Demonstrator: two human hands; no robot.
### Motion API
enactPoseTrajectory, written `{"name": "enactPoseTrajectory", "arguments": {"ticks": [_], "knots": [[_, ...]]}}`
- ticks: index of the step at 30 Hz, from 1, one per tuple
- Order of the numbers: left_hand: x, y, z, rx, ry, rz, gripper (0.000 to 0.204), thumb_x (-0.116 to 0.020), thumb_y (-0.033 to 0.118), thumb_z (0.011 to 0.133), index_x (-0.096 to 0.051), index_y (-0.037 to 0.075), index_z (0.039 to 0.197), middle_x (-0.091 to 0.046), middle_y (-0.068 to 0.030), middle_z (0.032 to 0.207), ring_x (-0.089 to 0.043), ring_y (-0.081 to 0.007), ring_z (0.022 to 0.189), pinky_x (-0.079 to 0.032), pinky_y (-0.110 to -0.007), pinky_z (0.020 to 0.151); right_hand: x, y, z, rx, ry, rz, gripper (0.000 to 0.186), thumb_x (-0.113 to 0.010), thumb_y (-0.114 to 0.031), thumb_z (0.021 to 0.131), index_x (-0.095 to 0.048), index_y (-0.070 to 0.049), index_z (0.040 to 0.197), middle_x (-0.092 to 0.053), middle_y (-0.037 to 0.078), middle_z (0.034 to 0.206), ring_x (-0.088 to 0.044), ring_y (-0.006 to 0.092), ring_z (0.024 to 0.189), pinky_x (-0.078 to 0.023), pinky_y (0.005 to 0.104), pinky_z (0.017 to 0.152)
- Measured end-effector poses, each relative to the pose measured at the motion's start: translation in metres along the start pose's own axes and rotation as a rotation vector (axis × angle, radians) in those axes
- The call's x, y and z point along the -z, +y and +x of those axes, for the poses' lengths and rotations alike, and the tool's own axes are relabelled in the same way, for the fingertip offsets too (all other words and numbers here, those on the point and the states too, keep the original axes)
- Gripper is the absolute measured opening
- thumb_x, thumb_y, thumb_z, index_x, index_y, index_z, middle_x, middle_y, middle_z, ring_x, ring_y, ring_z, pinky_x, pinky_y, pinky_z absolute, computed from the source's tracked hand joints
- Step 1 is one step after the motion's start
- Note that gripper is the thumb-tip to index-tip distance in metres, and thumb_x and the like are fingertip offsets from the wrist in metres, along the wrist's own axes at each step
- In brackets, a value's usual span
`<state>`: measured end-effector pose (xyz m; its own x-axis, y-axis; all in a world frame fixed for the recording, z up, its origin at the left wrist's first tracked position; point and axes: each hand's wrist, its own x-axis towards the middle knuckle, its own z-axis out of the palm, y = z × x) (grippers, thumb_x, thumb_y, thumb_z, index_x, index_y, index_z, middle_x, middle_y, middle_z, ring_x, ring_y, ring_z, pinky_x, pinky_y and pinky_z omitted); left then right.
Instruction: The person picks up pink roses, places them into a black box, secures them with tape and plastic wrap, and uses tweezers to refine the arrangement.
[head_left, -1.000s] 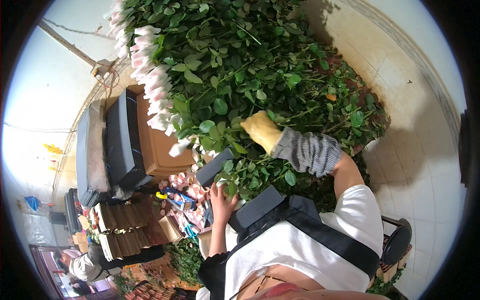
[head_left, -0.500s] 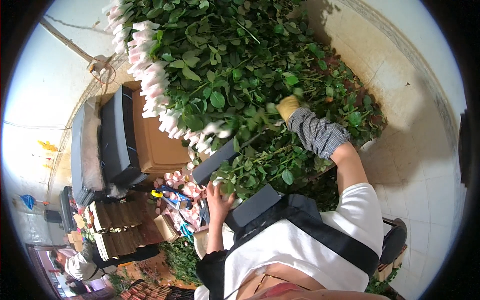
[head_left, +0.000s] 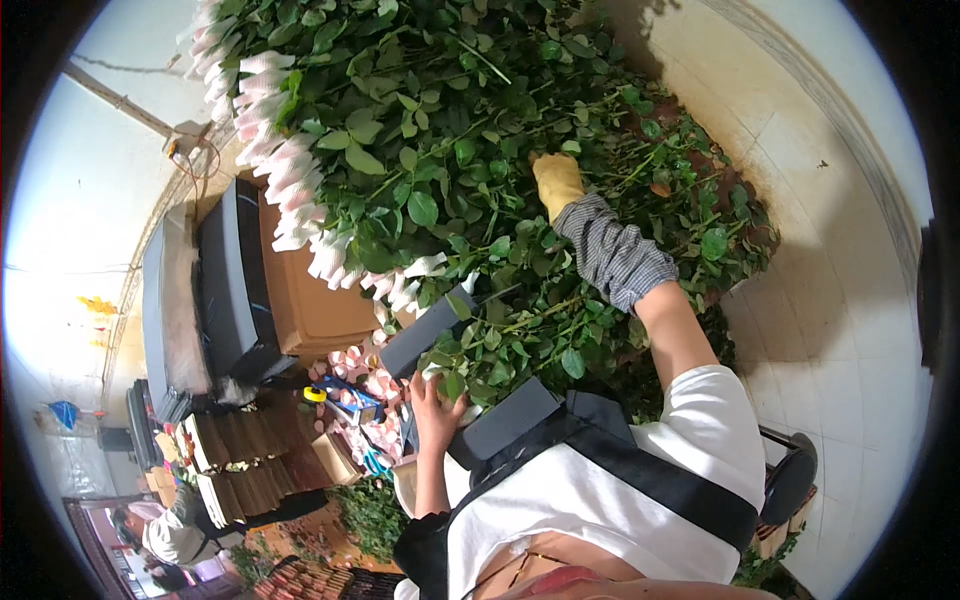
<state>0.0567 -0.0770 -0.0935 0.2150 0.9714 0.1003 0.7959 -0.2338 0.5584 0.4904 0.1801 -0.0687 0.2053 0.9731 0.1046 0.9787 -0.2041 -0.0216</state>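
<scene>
A large heap of leafy rose stems [head_left: 430,150] lies in front of me, its flower heads wrapped in white net sleeves [head_left: 285,170] on the left. My right hand [head_left: 558,185], in a yellow glove, is closed among the stems, its fingertips partly hidden by leaves. A smaller bunch of leafy stems [head_left: 530,340] lies between two dark grey panels, a far panel [head_left: 425,335] and a near panel [head_left: 510,418]. My bare left hand [head_left: 437,415] rests at the left end of this bunch, fingers apart, touching leaves.
Left of the bunch are scattered pink petals [head_left: 385,375], a yellow-and-blue tool [head_left: 345,400] and teal scissors [head_left: 377,463]. Beyond stand dark boxes [head_left: 235,280], a cardboard box [head_left: 310,300] and stacked cardboard [head_left: 240,470]. Another person [head_left: 175,530] is at the lower left.
My right hand has moved away from me and slightly left, farther into the heap. A blurred net-sleeved head near the far panel now appears still. My left hand stays nearly in place.
</scene>
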Motion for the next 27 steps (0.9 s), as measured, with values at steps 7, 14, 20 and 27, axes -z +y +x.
{"name": "enactPoseTrajectory", "arguments": {"ticks": [7, 14, 20, 27], "knots": [[0.002, 0.000, -0.003, 0.028, 0.027, -0.033, 0.062, -0.083, 0.022, 0.072, -0.057, 0.003, 0.125, -0.040, -0.0274, 0.141, -0.045, -0.0454, 0.127, -0.041, -0.049, 0.106, 0.033, 0.008, -0.007, 0.062, 0.108, -0.072, 0.027, -0.056, -0.005, 0.091, -0.067, -0.015, 0.113, -0.069, 0.006, 0.115, -0.064, 0.0224, 0.111, -0.037, 0.0367, 0.111], [0.006, 0.005, 0.001, -0.018, 0.006, -0.001, 0.064, -0.084, 0.025, 0.071, -0.057, 0.006, 0.126, -0.040, -0.0298, 0.143, -0.044, -0.0462, 0.128, -0.040, -0.051, 0.107, 0.115, 0.020, -0.039, 0.247, 0.694, -0.113, 0.023, -0.057, -0.005, 0.081, -0.067, -0.011, 0.100, -0.070, 0.007, 0.097, -0.064, 0.0241, 0.103, -0.043, 0.0423, 0.103], [0.007, 0.008, 0.001, -0.017, 0.021, -0.001, 0.063, -0.083, 0.024, 0.071, -0.057, 0.005, 0.125, -0.042, -0.0297, 0.140, -0.047, -0.0464, 0.125, -0.041, -0.051, 0.105, 0.101, 0.116, -0.044, 0.029, 0.657, -0.126, 0.017, -0.059, -0.010, 0.089, -0.071, -0.010, 0.101, -0.072, 0.007, 0.107, -0.065, 0.0245, 0.104, -0.044, 0.0395, 0.102], [0.006, 0.009, 0.002, -0.020, 0.015, -0.033, 0.061, -0.082, 0.023, 0.072, -0.057, 0.007, 0.126, -0.042, -0.0286, 0.139, -0.048, -0.0462, 0.124, -0.043, -0.050, 0.102, 0.059, 0.151, -0.019, -0.251, 0.928, -0.061, 0.023, -0.051, -0.014, 0.095, -0.073, -0.011, 0.100, -0.071, 0.008, 0.111, -0.063, 0.0281, 0.107, -0.042, 0.0431, 0.103]]}}
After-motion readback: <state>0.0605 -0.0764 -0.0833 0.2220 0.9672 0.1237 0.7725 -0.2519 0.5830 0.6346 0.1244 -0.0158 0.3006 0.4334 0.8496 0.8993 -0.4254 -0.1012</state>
